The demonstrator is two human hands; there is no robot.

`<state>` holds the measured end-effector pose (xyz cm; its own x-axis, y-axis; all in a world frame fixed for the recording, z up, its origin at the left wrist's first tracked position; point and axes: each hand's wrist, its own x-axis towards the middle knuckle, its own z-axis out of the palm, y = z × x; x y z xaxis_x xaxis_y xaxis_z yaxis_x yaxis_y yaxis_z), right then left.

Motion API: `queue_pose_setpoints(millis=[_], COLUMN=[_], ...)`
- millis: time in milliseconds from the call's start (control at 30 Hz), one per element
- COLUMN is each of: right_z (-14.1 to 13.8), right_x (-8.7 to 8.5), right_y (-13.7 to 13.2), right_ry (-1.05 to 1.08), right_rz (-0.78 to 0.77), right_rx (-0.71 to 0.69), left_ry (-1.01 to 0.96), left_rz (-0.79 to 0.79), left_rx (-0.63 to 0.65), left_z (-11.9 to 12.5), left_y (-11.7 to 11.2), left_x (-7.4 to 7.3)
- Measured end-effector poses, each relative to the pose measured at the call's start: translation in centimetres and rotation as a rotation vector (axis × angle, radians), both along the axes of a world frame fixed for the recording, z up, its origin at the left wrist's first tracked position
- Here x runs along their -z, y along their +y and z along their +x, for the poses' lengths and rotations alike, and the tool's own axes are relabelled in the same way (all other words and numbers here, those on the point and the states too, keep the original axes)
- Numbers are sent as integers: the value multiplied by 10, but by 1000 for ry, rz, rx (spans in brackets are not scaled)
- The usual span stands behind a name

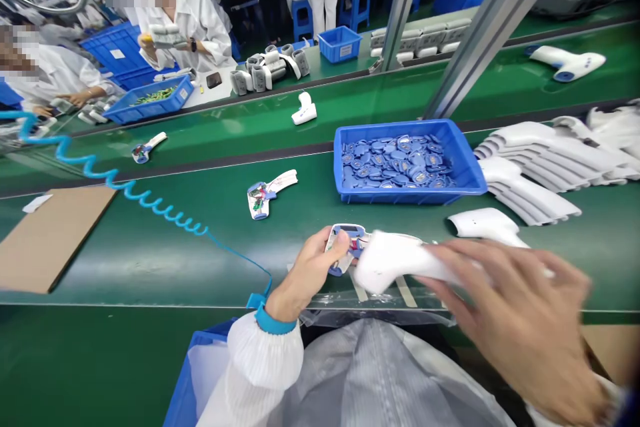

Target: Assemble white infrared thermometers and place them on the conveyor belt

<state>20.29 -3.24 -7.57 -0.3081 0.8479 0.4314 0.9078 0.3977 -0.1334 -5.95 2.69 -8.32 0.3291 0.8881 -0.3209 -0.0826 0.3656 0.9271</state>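
Note:
My left hand (313,267) is closed on the head end of a white pistol-shaped device half (345,247) with a blue face and wiring showing. My right hand (520,320), blurred by motion, grips a white shell cover (400,260) and holds it against that half. Both hands are above the near edge of the green belt (150,247). A blue wrist strap sits on my left wrist, with a coiled blue cord (125,190) running off to the left.
A blue tray (470,173) of several small blue parts stands just beyond my hands. White shells (540,167) are stacked at the right. An open device half (265,197) lies on the belt. Cardboard (50,233) lies at left. People in white coats work across the line.

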Motion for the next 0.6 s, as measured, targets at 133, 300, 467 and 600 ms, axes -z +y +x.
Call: queue_pose_setpoints(millis=[133, 300, 467, 600], right_z=[-53, -56, -87, -125], right_x=[-9, 7, -13, -16], right_y=[21, 34, 53, 69], right_ry=[-142, 229, 693, 537], right_rz=[173, -219, -512, -250], right_rx=[-104, -166, -99, 6], left_ry=[52, 354, 457, 637], left_rz=[55, 228, 331, 477], left_rx=[47, 52, 72, 171], left_z=[0, 2, 4, 3], left_y=[-3, -9, -9, -7], left_x=[5, -2, -9, -7])
